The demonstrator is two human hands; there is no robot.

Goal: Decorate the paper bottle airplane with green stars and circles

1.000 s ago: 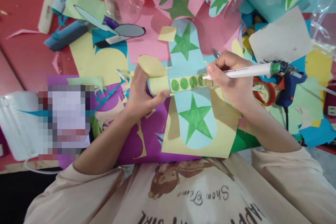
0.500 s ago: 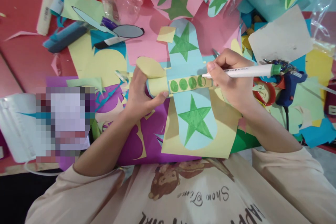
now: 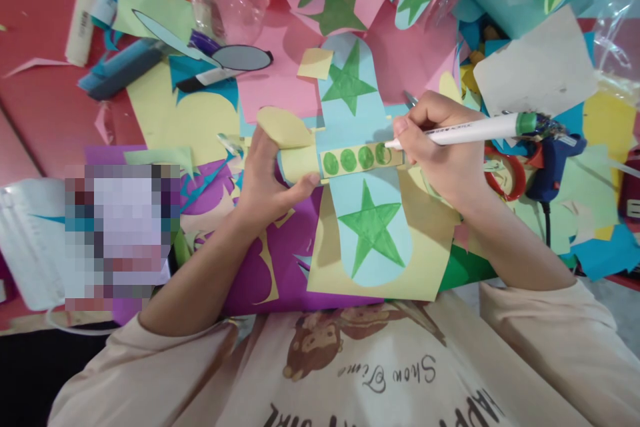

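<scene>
My right hand (image 3: 443,147) pinches a white marker (image 3: 475,130) with a green end, its tip touching the last of several green dots on a narrow yellow strip (image 3: 357,159). That strip crosses the middle of a paper craft shaped like a plane, whose light-blue wing (image 3: 373,247) carries a large green star on each half. Around the craft's yellow rounded end (image 3: 285,128), my left hand (image 3: 265,177) is closed, thumb at the near side and fingertips partly hidden behind the paper. The last dot is only partly filled in.
Beneath the craft lie yellow (image 3: 425,273) and purple paper (image 3: 295,273). Scissors (image 3: 507,173) with red handles and a blue glue gun (image 3: 550,170) are at the right. Left, there are glue sticks (image 3: 84,17), a pen (image 3: 203,79) and paper scraps. Pink paper with green stars (image 3: 343,7) stands behind.
The marker's tip has shifted very slightly within the last dot. Both hands keep their hold, and the whole view has moved a little.
</scene>
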